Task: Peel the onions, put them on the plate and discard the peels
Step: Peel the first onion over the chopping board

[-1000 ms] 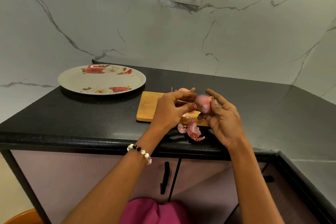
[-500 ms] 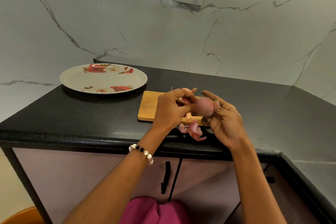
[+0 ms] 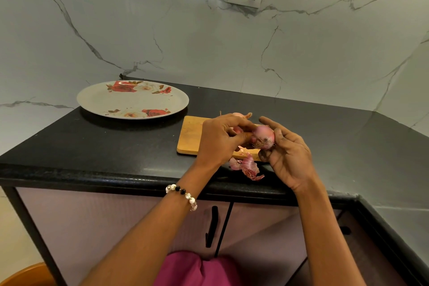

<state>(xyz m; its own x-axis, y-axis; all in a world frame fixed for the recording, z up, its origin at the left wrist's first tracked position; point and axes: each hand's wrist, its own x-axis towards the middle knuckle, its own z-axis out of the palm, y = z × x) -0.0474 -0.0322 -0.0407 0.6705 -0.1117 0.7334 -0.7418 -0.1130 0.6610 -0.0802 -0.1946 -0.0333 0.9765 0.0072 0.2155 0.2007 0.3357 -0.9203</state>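
Right hand (image 3: 287, 155) cradles the red onion (image 3: 264, 137) above the cutting board (image 3: 189, 137), fingers loosely curled round it; left hand (image 3: 220, 139) pinches at its skin. Root end faces the camera, axis running away. Best to tear from the root in strips; floral plate (image 3: 130, 100) sits well apart

I see a small, round pink-red onion (image 3: 264, 137) held up between my two hands, its hairy root end turned toward me, part of its skin already off. Just behind my left hand a second papery-skinned pink onion (image 3: 239, 115) peeks out, mostly hidden. Below my hands, close to the near edge, lies a little heap of curled purple-pink onion peels (image 3: 246, 166). Well off to the left of my left hand sits a round grey plate with red rose prints (image 3: 132, 100), lying flat.
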